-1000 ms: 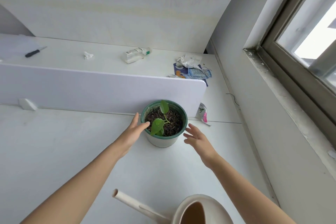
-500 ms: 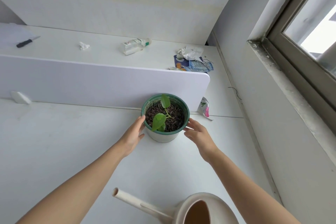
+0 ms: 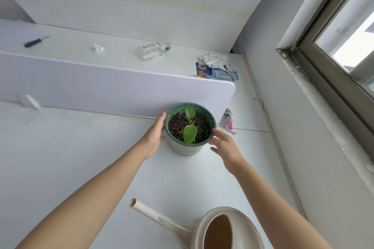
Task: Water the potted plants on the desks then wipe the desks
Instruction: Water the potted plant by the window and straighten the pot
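From the head camera, both bare forearms reach forward and slightly inward over the white desk (image 3: 70, 157), meeting at a pot (image 3: 188, 148) that stands on the desk right against the foot of a white divider panel (image 3: 113, 89), near the panel's rounded right end. The pot has a white wall and a green rim, holds dark soil, and carries a small plant (image 3: 190, 136) with two green leaves. The left hand (image 3: 152, 137) lies against the pot's left side with the wrist straight, the forefinger running up along the rim and the thumb lower on the wall, so the hand curves round the pot and holds it. The right hand (image 3: 226, 148) comes in from the right with its back up and its fingers spread and only lightly bent. The forefinger tip touches the green rim, and the lower fingers point at the wall; whether they touch it cannot be told. A cream watering can (image 3: 238, 211) stands at the near edge between the two forearms, its spout pointing up and left, apart from both hands. Just right of the pot, at the panel's end, lies a pink and white packet (image 3: 228, 120). Beyond the panel, the far desk holds a black-handled knife (image 3: 36, 41), a crumpled tissue (image 3: 98, 48), a clear bottle (image 3: 154, 50) on its side and a heap of wrappers (image 3: 217, 68). A window (image 3: 344, 36) fills the upper right.
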